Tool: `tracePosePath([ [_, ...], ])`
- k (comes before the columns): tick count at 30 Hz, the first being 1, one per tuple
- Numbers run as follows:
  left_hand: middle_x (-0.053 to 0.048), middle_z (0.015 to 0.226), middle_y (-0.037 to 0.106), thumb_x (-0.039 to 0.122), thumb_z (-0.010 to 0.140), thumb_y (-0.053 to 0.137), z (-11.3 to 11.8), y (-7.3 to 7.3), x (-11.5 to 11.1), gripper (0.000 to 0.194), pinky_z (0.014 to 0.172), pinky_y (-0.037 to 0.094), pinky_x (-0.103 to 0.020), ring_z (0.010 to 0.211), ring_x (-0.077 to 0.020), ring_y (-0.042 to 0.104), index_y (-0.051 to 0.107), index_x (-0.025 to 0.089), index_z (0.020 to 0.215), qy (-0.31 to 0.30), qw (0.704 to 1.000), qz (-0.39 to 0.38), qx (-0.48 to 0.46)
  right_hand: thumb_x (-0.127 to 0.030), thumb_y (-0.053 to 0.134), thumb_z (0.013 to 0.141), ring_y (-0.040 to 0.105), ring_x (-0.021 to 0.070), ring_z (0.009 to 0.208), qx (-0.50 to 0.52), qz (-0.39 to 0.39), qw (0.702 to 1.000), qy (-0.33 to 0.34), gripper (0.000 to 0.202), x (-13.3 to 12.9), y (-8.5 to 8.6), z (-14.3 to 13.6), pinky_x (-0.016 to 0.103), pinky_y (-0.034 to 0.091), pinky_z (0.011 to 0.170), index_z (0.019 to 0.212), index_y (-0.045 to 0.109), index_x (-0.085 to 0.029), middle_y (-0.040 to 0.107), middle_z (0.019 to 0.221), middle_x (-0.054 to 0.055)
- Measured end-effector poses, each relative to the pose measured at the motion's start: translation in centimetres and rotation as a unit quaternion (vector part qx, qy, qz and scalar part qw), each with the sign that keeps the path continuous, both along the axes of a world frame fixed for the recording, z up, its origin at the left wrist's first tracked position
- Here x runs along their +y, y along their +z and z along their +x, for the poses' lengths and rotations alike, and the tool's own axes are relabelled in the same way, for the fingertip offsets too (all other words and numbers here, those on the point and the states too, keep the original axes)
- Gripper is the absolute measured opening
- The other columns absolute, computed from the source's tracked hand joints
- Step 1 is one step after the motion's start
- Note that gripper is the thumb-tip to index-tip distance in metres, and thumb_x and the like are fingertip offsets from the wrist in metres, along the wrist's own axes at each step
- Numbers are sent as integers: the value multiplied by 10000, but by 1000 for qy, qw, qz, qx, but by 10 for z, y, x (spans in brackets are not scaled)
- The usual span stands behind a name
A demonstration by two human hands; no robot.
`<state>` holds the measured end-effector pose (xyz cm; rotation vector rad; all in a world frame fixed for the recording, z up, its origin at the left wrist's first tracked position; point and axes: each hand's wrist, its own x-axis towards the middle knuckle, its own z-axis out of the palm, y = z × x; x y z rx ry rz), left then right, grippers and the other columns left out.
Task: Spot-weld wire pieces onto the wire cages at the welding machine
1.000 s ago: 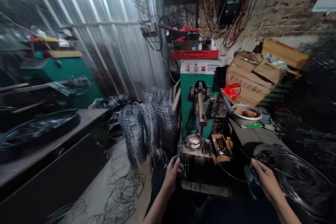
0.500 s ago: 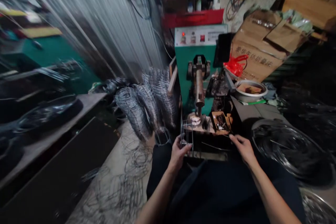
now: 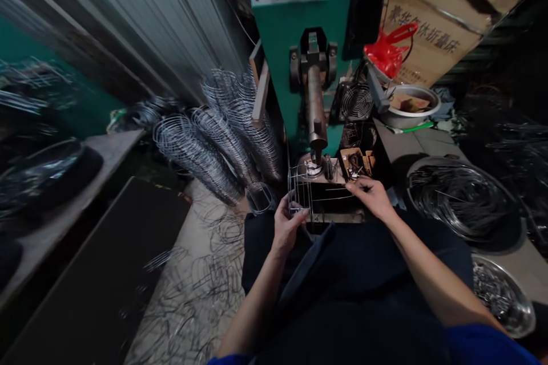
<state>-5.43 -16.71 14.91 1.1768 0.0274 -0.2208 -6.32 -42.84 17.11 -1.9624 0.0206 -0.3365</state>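
Observation:
My left hand (image 3: 287,222) is closed on a small wire frame (image 3: 305,185), which stands upright just left of the machine's lower work spot. In my right hand (image 3: 371,197), thumb and fingers pinch thin metal wires (image 3: 334,198) that point left toward the frame. A gap lies between the wire tips and most of the frame; whether they touch is too fine to tell. Above both hands, the green welding machine (image 3: 274,85) holds a thick metal arm (image 3: 315,105) that reaches down to a pale round base (image 3: 314,168).
Stacks of wire rings (image 3: 192,151) lean left of the machine, with loose wire pieces (image 3: 201,285) over the floor. A cardboard box of small parts (image 3: 356,162) sits beyond my right hand. At right are a tray of wires (image 3: 458,197) and a metal bowl (image 3: 499,296).
The view has tilted down and sharpened. My right hand has moved left, bringing the wires closer to the frame. My left hand keeps hold of the frame.

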Motion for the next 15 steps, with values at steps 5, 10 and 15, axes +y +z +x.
tracePosePath([
  [5, 74, 782, 550, 307, 664, 853, 10, -2, -7, 757, 394, 445, -175, 445, -30, 505, 495, 214, 1324, -2, 1000, 9, 1, -551, 664, 865, 439, 151, 626, -12, -17, 1000, 12, 492, 4, 6, 13, 287, 338, 623, 572, 510, -187, 460, 636, -12],
  [10, 85, 760, 532, 364, 660, 854, 18, -2, -22, 796, 394, 437, -178, 428, -28, 495, 476, 212, 1343, 14, 999, 42, 9, -518, 657, 888, 472, 163, 645, -29, -47, 998, 19, 455, 8, 4, 27, 293, 355, 635, 595, 545, -189, 493, 649, -5],
  [15, 91, 749, 522, 382, 661, 853, 26, 3, -32, 838, 409, 448, -187, 435, -38, 504, 445, 207, 1371, 18, 998, 52, 8, -517, 648, 897, 474, 171, 644, -36, -58, 997, 30, 457, 7, 1, 41, 300, 357, 627, 586, 550, -196, 498, 625, -1],
])
